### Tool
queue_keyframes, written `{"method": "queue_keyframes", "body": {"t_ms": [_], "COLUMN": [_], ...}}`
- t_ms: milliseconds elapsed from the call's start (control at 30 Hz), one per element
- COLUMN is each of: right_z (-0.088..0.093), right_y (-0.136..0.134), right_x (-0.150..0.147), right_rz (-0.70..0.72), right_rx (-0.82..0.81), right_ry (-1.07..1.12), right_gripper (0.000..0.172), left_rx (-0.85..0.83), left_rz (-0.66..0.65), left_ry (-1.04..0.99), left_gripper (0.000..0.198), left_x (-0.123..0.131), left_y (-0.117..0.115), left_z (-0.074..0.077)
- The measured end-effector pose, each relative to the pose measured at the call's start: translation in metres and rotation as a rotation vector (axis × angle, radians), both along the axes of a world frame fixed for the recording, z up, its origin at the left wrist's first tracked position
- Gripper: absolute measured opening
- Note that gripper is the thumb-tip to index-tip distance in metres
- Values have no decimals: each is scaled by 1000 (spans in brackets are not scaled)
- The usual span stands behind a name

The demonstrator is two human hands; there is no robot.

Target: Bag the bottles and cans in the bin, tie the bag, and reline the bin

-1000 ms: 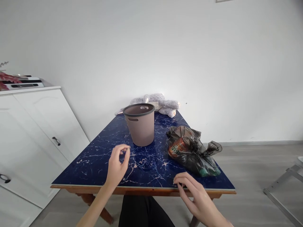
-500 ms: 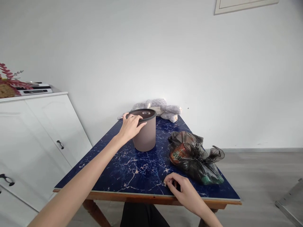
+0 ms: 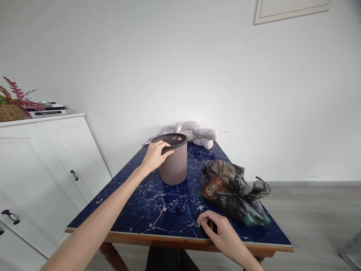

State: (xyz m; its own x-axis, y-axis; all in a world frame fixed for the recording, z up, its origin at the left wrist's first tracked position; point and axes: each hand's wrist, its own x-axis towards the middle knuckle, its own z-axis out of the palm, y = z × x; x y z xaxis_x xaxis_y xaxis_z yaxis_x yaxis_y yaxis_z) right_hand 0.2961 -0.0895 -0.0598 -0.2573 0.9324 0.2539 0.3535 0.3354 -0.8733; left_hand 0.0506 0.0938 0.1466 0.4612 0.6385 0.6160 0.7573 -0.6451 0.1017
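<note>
My left hand [image 3: 155, 156] reaches across the table and grips the near-left rim of a taupe plastic bin [image 3: 175, 162] with a dark grey rim band; the bin stands upright on the blue marbled table [image 3: 135, 203]. My right hand [image 3: 217, 231] rests on the table near its front edge, fingers curled, fingertips touching the surface just in front of a tied black plastic bag [image 3: 235, 192] that lies on its side with packaging showing through. Whether the right hand holds anything is hidden.
A grey plush toy [image 3: 191, 131] lies at the table's far end against the white wall. A white cabinet [image 3: 42, 169] stands to the left, with a basket of red leaves [image 3: 12, 107] and a flat device on top. Grey floor lies to the right.
My left hand went from hovering above the table's front to gripping the bin's rim. My right hand came down onto the table near the bag. The view tilted up slightly.
</note>
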Motion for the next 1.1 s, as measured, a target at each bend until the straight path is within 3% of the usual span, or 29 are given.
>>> {"method": "queue_keyframes", "body": {"t_ms": [167,333,467,600,733,833,967,1100], "right_z": [2,0,-1,9,25,33,34,27], "right_y": [-1,2,-5,-23,-30,-22,-2,13], "right_x": [0,-2,0,14,43,67,88,95], "right_rz": [11,-2,-40,-220,-598,-819,-848,-815], "right_rx": [-26,-11,29,208,475,516,462,435], "right_ry": [-16,-13,30,37,-109,-307,-562,-672], "right_gripper": [28,28,28,24,24,34,36,29], "left_rx": [31,112,117,117,130,145,162,194], "left_rz": [29,59,71,57,76,94,112,127], "left_ry": [-12,33,13,-17,-59,-72,-72,-76], "left_gripper": [21,33,26,20,19,18,18,18], "left_x": [-2,-3,-3,0,4,6,5,1], "left_y": [-6,-14,-15,-13,-13,-15,-17,-18], "left_z": [-6,-18,-20,-18,-19,-20,-21,-23]}}
